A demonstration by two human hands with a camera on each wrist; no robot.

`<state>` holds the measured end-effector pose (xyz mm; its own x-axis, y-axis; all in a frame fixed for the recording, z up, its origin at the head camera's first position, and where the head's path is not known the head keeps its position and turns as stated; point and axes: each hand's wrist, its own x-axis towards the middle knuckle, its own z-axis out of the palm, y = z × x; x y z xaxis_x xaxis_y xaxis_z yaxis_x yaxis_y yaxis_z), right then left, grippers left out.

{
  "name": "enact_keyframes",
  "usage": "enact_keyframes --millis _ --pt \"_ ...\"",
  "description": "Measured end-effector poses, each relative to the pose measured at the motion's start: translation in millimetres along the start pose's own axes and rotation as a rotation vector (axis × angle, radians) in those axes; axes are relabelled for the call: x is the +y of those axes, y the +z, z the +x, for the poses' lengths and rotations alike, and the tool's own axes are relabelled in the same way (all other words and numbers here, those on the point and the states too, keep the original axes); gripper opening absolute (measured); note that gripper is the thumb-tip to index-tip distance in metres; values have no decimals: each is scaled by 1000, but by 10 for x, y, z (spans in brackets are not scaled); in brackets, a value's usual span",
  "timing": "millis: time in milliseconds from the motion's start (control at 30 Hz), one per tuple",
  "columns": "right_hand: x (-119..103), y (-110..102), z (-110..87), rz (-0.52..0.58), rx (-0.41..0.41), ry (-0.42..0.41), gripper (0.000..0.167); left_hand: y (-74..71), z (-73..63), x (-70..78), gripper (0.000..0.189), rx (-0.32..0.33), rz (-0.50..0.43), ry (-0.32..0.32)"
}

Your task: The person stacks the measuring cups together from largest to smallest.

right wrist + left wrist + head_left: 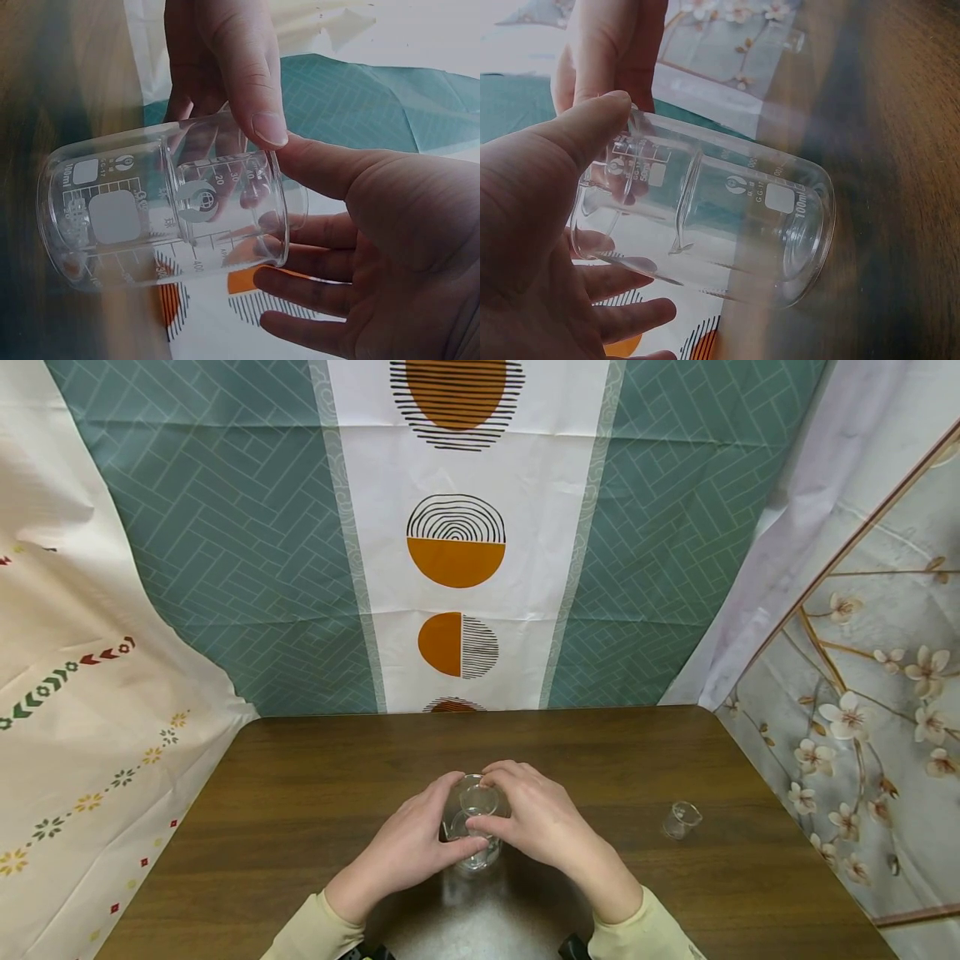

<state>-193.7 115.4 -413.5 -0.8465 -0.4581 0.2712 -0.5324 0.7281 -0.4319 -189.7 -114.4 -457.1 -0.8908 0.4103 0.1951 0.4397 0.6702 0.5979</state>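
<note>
A large clear glass beaker [114, 217] with a white label patch and scale stands upright in the middle of the wooden table. Nested inside it is a smaller beaker marked 100ml [780, 199]. Above that sits a still smaller beaker marked 50ml [657, 174], its rim just over the large one's rim. My left hand [416, 843] holds the large beaker near its rim, thumb in front and fingers on the far side. My right hand [540, 818] pinches the smallest beaker by its top between thumb and fingers. Both thumbs lie close together at the rim.
Off to the right on the table [315, 777] stands another tiny glass beaker [681, 820]. A green and white patterned cloth [285, 527] hangs behind the back edge. Light cloth [97, 693] hangs at the left and a floral one [847, 718] at the right.
</note>
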Motion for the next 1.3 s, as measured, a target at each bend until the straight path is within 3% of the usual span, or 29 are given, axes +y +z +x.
enact_keyframes --millis 600,1300 --pt "-2 47 -4 12 -7 -13 44 -5 -11 12 87 24 6 34" --pt "45 48 12 40 -25 2 43 -3 -4 14 89 17 5 28"
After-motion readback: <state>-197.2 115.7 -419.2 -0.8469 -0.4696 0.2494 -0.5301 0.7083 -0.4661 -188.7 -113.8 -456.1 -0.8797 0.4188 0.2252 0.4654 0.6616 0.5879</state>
